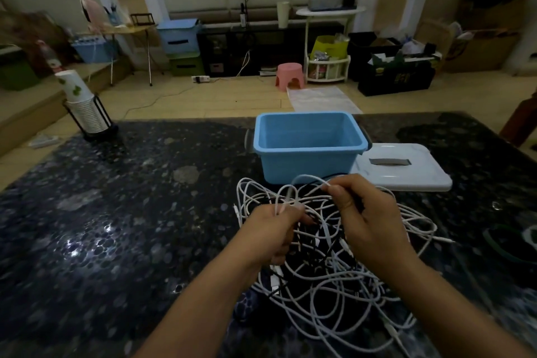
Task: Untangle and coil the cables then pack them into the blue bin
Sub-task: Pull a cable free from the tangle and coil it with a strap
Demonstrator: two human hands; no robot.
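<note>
A tangle of white and black cables (328,279) lies on the dark speckled table (116,227) in front of me. My left hand (273,229) grips a bunch of white cable strands above the heap. My right hand (369,218) pinches a white cable loop that arches up between the two hands. The blue bin (308,160) stands open just behind the cables, with nothing visible inside. Its white lid (412,174) lies flat to the right of it.
A black rack holding stacked paper cups (87,113) stands at the table's far left corner. Beyond the table are a pink stool (290,75), storage boxes and shelves on a wooden floor.
</note>
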